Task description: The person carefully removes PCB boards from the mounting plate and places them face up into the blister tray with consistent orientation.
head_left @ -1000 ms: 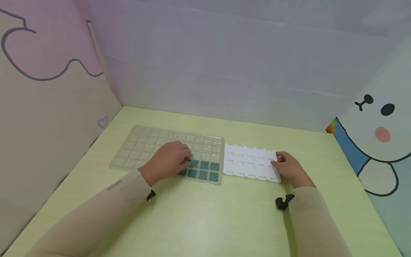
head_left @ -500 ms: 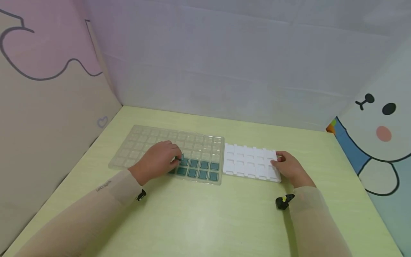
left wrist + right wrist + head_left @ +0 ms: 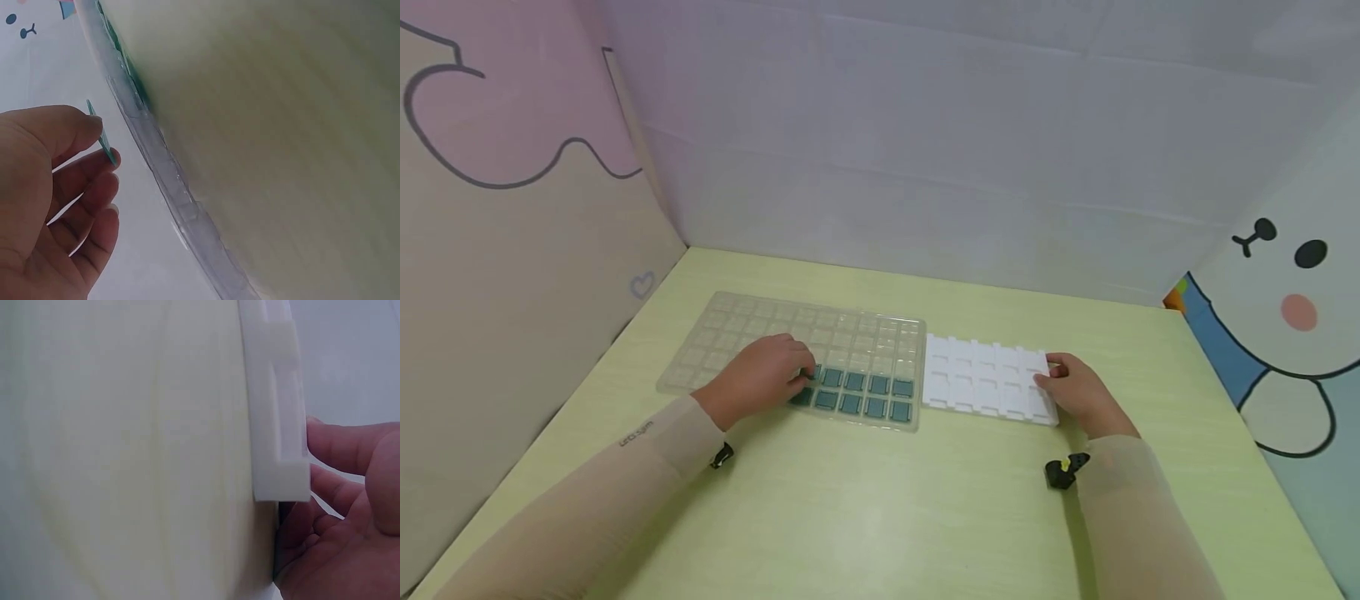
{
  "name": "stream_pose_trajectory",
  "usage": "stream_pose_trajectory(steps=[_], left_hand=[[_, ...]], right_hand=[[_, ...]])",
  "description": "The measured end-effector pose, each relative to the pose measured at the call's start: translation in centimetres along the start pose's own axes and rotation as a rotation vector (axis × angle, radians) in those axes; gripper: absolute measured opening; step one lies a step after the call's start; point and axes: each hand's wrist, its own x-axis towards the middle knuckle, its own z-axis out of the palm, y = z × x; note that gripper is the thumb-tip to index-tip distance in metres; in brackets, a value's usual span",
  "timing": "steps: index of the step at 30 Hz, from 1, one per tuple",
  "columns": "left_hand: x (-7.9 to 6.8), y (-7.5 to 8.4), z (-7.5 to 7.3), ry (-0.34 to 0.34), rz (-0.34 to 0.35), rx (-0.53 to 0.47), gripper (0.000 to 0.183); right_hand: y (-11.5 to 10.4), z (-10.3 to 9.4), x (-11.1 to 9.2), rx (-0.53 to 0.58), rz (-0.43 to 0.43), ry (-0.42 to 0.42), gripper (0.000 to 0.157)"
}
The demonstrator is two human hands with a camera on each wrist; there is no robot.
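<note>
My left hand [image 3: 758, 377] is over the near edge of a clear plastic tray [image 3: 880, 340] with many square pockets. Between thumb and forefinger it pinches a thin teal square chip [image 3: 105, 142], seen nearly edge-on in the left wrist view; the other fingers curl loosely. Several similar teal chips [image 3: 876, 407] lie in the two near rows of pockets, toward the right. At the right, my right hand [image 3: 1078, 398] grips the end of a white slotted tray [image 3: 988, 379], thumb on top and fingers at its edge. In the right wrist view, the white tray's edge [image 3: 265, 437] partly hides those fingers.
Both trays lie side by side, almost touching, on a pale yellow table [image 3: 880, 508]. A pale wall [image 3: 910, 167] rises behind it, and printed panels stand at left and right. Small black devices [image 3: 1060, 473] sit at the cuffs.
My left hand has moved left along the clear tray, uncovering more teal chips in the near rows. The right hand and the white tray stay where they were.
</note>
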Motion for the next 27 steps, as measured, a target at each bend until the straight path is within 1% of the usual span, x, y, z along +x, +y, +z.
stream_pose_trajectory(steps=[8,13,22,27], left_hand=[[0.18,-0.16,0.07,-0.033,0.004,0.008,0.007],[0.25,-0.33,0.13,-0.049,-0.005,0.037,0.007],[0.24,-0.33,0.20,-0.054,-0.006,0.043,0.007],[0.37,-0.53,0.51,-0.044,0.005,0.046,0.007]], right_hand=[[0.04,-0.01,-0.05,-0.003,-0.004,0.000,0.064],[-0.07,0.02,-0.04,-0.006,-0.006,0.006,0.063],[-0.14,0.17,-0.13,-0.008,-0.006,0.013,0.063],[-0.16,0.17,-0.18,-0.001,0.001,0.016,0.062]])
